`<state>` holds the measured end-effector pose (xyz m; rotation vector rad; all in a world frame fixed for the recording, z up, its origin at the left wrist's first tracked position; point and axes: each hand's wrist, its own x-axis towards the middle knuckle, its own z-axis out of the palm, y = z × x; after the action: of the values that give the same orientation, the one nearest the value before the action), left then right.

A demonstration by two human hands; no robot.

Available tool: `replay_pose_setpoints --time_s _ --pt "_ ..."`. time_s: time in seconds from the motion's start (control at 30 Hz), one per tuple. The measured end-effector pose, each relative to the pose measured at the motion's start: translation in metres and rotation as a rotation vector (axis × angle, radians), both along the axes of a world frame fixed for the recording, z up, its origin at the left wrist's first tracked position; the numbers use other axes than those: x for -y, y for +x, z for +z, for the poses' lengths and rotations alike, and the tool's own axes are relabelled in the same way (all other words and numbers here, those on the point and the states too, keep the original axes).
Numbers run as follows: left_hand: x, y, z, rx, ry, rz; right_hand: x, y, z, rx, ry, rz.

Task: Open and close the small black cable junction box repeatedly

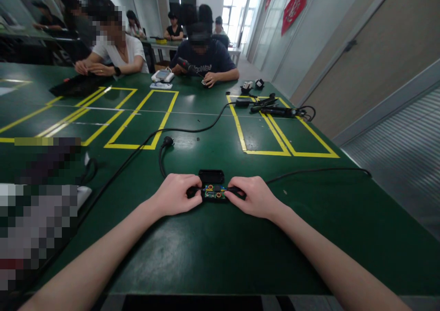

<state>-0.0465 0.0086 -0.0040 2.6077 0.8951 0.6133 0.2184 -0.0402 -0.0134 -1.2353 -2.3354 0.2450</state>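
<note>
A small opened power adapter with its circuit board (pixel 214 192) showing lies on the green table (pixel 220 251) in front of me. My left hand (pixel 177 194) is closed on its left end, where a black cable leaves. My right hand (pixel 250 195) is closed on its right end, where another black cable runs off to the right. The adapter's black lid (pixel 211 176) lies just behind the board, apart from both hands.
A black plug (pixel 167 141) and long cables cross the table among yellow taped rectangles. Tools and black cables (pixel 275 109) lie at the far right. Two people sit at the far side with a white device (pixel 162 75). A blurred patch covers the near left.
</note>
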Motion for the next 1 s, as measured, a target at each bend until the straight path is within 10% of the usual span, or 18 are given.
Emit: replay_pose_setpoints --time_s 1.0 --pt "-0.01 -0.004 -0.007 0.073 0.076 -0.099 -0.009 0.006 -0.009 -0.048 0.122 0.145"
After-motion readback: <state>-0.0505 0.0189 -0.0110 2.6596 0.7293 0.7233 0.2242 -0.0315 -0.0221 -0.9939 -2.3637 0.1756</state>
